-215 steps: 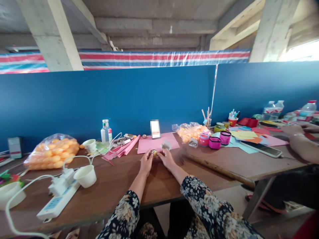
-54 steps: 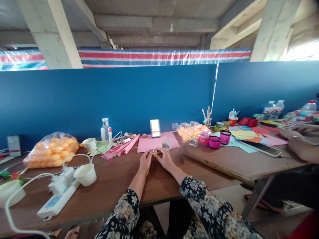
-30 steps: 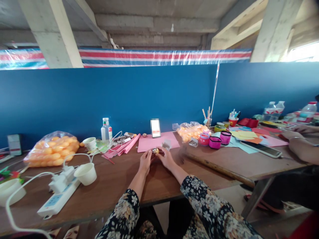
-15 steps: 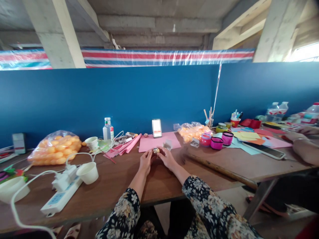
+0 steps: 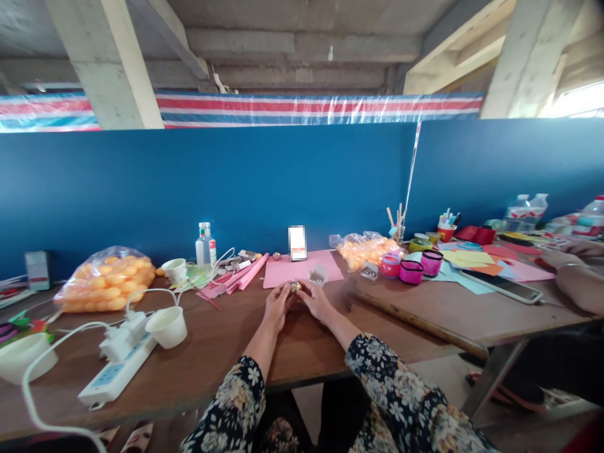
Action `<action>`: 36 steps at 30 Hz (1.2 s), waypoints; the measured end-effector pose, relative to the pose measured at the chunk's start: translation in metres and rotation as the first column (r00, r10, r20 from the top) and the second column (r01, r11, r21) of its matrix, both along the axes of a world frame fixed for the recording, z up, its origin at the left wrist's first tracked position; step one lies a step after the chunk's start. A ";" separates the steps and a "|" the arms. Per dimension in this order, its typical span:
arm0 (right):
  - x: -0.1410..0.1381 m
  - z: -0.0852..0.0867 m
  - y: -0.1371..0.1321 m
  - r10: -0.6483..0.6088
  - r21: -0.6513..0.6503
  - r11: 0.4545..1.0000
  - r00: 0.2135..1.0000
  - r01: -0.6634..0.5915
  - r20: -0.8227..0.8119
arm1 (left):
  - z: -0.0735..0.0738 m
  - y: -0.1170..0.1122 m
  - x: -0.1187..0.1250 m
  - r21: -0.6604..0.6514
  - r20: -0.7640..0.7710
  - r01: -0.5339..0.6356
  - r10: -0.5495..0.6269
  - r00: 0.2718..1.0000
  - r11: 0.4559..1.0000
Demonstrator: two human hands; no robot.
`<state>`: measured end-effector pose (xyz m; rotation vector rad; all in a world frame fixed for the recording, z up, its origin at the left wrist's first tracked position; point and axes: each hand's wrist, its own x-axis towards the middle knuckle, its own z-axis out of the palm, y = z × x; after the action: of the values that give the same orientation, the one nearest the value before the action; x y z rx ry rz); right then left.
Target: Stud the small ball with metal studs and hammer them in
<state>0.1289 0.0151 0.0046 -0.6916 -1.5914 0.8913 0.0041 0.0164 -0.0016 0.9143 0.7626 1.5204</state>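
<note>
Between my two hands is a small shiny metallic ball [image 5: 296, 287], gold and silver in tone; its exact kind is too small to make out. My left hand [image 5: 278, 305] pinches it from the left with closed fingers. From the right, the fingers of my right hand [image 5: 317, 301] close on the same ball. Both hands are just above the brown table, at the near edge of a pink sheet [image 5: 278, 272]. A small clear plastic piece [image 5: 317, 275] lies on the sheet beyond my right hand. A similar round shiny ball [image 5: 276, 256] rests farther back.
A wooden stick [image 5: 419, 322] lies to the right. Leftward are a power strip [image 5: 116, 377], a paper cup [image 5: 167, 327] and a bag of orange balls [image 5: 106, 280]. Pink and purple rings [image 5: 411, 272] and a phone [image 5: 503, 286] sit right. A co-worker's arm [image 5: 582, 286] rests far right.
The metallic ball has turned slightly between my fingers, its bright face looking different. My hands have stayed in nearly the same place.
</note>
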 end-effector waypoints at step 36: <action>0.002 -0.010 0.009 0.004 -0.091 0.996 0.994 -0.015 -0.112 | 0.009 -0.008 0.002 -0.055 0.035 0.090 -0.088 0.995 0.994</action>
<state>0.1305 0.0238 -0.0051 -0.6872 -1.4631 0.9982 0.0059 0.0080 0.0078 0.8681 0.7285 1.4256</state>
